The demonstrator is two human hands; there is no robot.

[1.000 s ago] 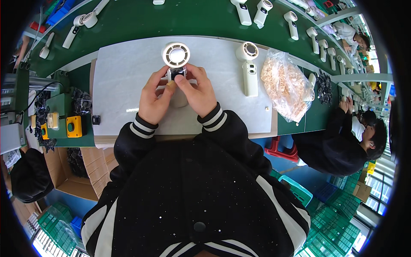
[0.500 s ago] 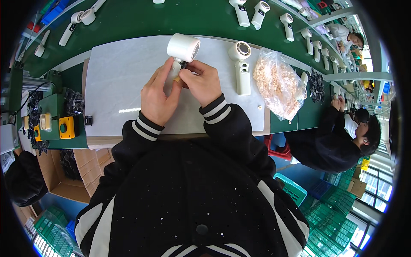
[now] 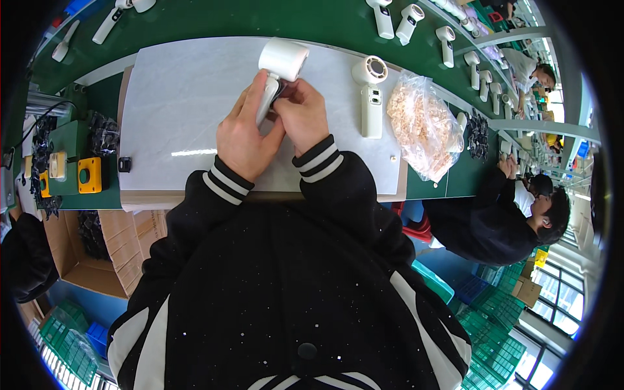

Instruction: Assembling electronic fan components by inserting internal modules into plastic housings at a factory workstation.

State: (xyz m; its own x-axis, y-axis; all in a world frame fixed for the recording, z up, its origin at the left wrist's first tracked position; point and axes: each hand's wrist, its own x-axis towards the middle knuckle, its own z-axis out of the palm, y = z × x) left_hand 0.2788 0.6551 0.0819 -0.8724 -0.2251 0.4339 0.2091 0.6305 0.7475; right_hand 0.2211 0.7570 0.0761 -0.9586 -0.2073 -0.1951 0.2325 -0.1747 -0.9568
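A white handheld fan (image 3: pixel 284 60) with a round drum head is held over the pale board (image 3: pixel 175 117). My left hand (image 3: pixel 244 133) is closed around its handle, the fingers along the left side. Against the right side of the handle, just under the head, my right hand (image 3: pixel 304 114) is pinched beside a small dark part (image 3: pixel 278 91). What exactly its fingertips grip is hidden. To the right a second white fan (image 3: pixel 371 97) lies on the board, apart from both hands.
A clear plastic bag of small beige parts (image 3: pixel 422 127) lies at the board's right edge. More white fans (image 3: pixel 408 25) lie along the green bench (image 3: pixel 227 23). A yellow button box (image 3: pixel 90 175) and an open carton (image 3: pixel 97 270) are at left. Someone in black (image 3: pixel 494 214) sits at right.
My left hand now wraps the fan's handle lower down, and more of the handle shows. The tan piece at my fingertips is no longer visible. The whole view has shifted slightly.
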